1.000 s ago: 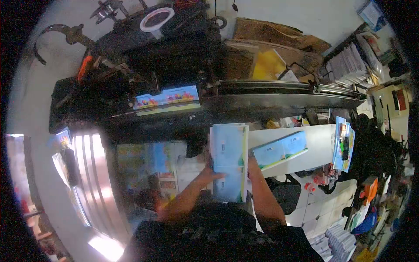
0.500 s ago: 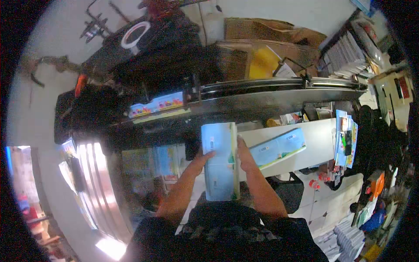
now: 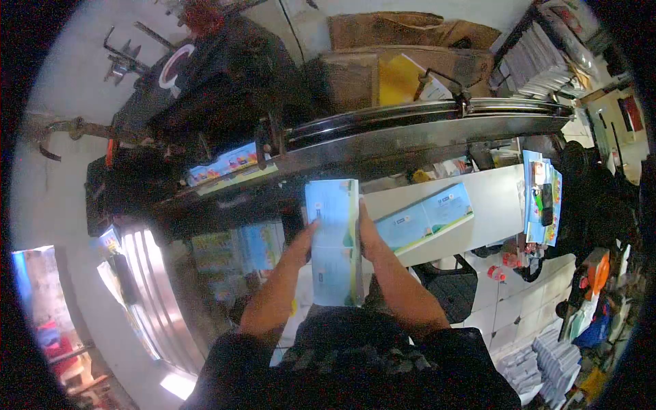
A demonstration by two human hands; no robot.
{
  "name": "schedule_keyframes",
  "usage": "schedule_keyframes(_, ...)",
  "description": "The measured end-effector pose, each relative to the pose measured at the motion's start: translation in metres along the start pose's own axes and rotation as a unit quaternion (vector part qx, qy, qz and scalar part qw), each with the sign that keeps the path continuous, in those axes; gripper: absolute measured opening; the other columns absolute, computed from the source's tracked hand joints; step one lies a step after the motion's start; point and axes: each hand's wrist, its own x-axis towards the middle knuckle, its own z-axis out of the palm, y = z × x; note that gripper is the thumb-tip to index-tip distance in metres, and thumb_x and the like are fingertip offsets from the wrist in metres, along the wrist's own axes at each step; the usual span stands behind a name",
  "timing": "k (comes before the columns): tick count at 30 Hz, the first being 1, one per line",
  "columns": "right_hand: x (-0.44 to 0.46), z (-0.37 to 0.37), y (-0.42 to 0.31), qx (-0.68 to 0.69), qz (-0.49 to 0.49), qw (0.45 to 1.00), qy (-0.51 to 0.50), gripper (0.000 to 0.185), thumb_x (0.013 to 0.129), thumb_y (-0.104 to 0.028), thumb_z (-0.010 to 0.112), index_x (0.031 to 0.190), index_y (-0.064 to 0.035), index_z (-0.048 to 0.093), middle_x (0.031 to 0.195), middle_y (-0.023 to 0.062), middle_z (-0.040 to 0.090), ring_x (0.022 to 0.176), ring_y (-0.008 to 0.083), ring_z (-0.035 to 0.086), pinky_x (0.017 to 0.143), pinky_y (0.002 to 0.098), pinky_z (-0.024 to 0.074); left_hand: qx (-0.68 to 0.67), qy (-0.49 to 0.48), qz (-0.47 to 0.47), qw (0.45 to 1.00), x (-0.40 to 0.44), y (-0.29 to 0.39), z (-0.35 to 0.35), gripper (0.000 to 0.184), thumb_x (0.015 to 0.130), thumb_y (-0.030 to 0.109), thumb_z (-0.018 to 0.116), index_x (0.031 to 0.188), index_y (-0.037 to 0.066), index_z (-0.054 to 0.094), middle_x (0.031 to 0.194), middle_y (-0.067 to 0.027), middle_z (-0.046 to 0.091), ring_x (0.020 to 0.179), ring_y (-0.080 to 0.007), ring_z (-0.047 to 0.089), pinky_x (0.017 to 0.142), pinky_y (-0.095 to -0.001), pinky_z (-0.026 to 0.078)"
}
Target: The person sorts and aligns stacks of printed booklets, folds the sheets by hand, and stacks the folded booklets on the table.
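A stack of light-blue printed sheets (image 3: 335, 242) with a green strip along its right edge is held upright-lengthwise in front of my body. My left hand (image 3: 306, 240) grips its left edge, fingers partly hidden behind it. Along the opposite edge, my right hand (image 3: 369, 234) is closed on the same stack, most of its fingers out of sight. Right of my hands, a second blue printed stack (image 3: 430, 217) lies slanted on a white tabletop (image 3: 495, 212).
Beyond the table runs a long dark machine with a metal rail (image 3: 383, 115); colourful printed sheets (image 3: 229, 164) lie at its left. More prints with a black object on them (image 3: 543, 198) sit at the table's right end. A black stool (image 3: 447, 287) stands below. Paper stacks (image 3: 543, 365) are at lower right.
The view has shifted slightly, and the held stack appears a little higher and further left. My left thumb has moved off the stack's face toward its left edge.
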Motion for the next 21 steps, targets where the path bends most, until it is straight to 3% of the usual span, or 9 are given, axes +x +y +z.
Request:
schedule_keyframes(4,-0.019,0.012,-0.016,-0.019,0.01,1.0,-0.019,0.073,0.097,-0.063,0.021,0.139,-0.0082,0.043,0.129,0.0145,0.056,0.112,0.0273,0.058,0.097,0.0412,0.0451,0.077,0.036,-0.004,0.996,0.002,0.002,-0.003,0.059,0.089,0.045,0.062,0.129,0.005,0.052,0.124,-0.01,0.059,0.108,-0.0226,0.059,0.096,-0.036,0.045)
schedule_keyframes(8,-0.015,0.009,-0.012,-0.003,0.018,1.0,0.022,0.072,0.097,-0.062,0.023,0.14,-0.0078,0.042,0.131,0.0139,0.054,0.112,0.0271,0.057,0.097,0.0411,0.0454,0.038,0.022,0.001,0.999,-0.01,0.008,0.008,0.063,0.088,0.051,0.061,0.13,0.006,0.051,0.126,-0.0106,0.058,0.112,-0.0241,0.057,0.099,-0.037,0.043)
schedule_keyframes(11,-0.049,0.015,-0.001,-0.001,0.018,0.999,0.047,0.071,0.098,-0.061,0.024,0.141,-0.0075,0.042,0.133,0.0135,0.053,0.113,0.027,0.057,0.096,0.0409,0.0455,0.006,0.027,0.016,0.999,-0.019,-0.006,0.002,0.067,0.091,0.059,0.05,0.135,0.008,0.047,0.13,-0.011,0.055,0.117,-0.0249,0.054,0.102,-0.0385,0.04)
schedule_keyframes(13,-0.089,0.019,0.009,-0.023,0.014,0.999,0.035,0.072,0.097,-0.061,0.026,0.143,-0.0068,0.037,0.136,0.0138,0.05,0.116,0.0274,0.054,0.098,0.0403,0.0446,0.004,-0.017,0.082,0.996,-0.041,-0.03,-0.006,0.074,0.094,0.065,0.035,0.141,0.008,0.041,0.137,-0.0104,0.05,0.122,-0.0256,0.05,0.106,-0.0392,0.036)
schedule_keyframes(15,-0.107,0.008,0.042,-0.046,0.014,0.999,0.02,0.074,0.097,-0.061,0.028,0.146,-0.006,0.032,0.138,0.0141,0.047,0.12,0.0277,0.052,0.099,0.0396,0.0436,0.001,-0.013,0.074,0.997,-0.057,-0.061,-0.009,0.077,0.092,0.068,0.031,0.143,0.009,0.038,0.138,-0.0113,0.05,0.125,-0.0268,0.048,0.108,-0.0403,0.035)
schedule_keyframes(17,-0.094,-0.02,0.09,-0.119,-0.039,0.991,0.04,0.082,0.095,-0.057,0.044,0.147,0.0,0.02,0.142,0.0185,0.04,0.127,0.0306,0.044,0.104,0.04,0.0387,0.006,0.001,0.027,1.0,-0.077,-0.067,0.008,0.082,0.091,0.072,0.027,0.145,0.011,0.034,0.139,-0.013,0.049,0.126,-0.0295,0.048,0.107,-0.0428,0.037)
schedule_keyframes(18,-0.097,-0.016,0.09,-0.119,-0.041,0.991,0.046,0.082,0.095,-0.057,0.044,0.147,0.0,0.02,0.142,0.0185,0.04,0.127,0.0306,0.044,0.104,0.04,0.0387,0.007,-0.004,0.025,1.0,-0.076,-0.067,0.009,0.082,0.091,0.072,0.027,0.145,0.011,0.034,0.139,-0.013,0.049,0.126,-0.0295,0.048,0.107,-0.0428,0.037)
schedule_keyframes(20,-0.101,0.001,0.083,-0.195,-0.093,0.974,0.074,0.096,0.087,-0.048,0.064,0.146,0.0056,0.009,0.143,0.0248,0.036,0.13,0.0338,0.04,0.108,0.0409,0.034,-0.108,-0.045,-0.011,0.993,-0.071,-0.066,0.011,0.082,0.091,0.072,0.024,0.145,0.012,0.034,0.139,-0.0131,0.048,0.123,-0.0301,0.051,0.104,-0.0452,0.042)
schedule_keyframes(21,-0.094,0.002,0.087,-0.195,-0.097,0.973,0.075,0.096,0.087,-0.048,0.064,0.146,0.0056,0.009,0.143,0.0248,0.036,0.13,0.0338,0.04,0.108,0.0409,0.034,-0.106,-0.049,-0.009,0.993,-0.069,-0.065,0.007,0.082,0.091,0.072,0.024,0.145,0.012,0.034,0.139,-0.0131,0.048,0.123,-0.0301,0.051,0.104,-0.0452,0.042)
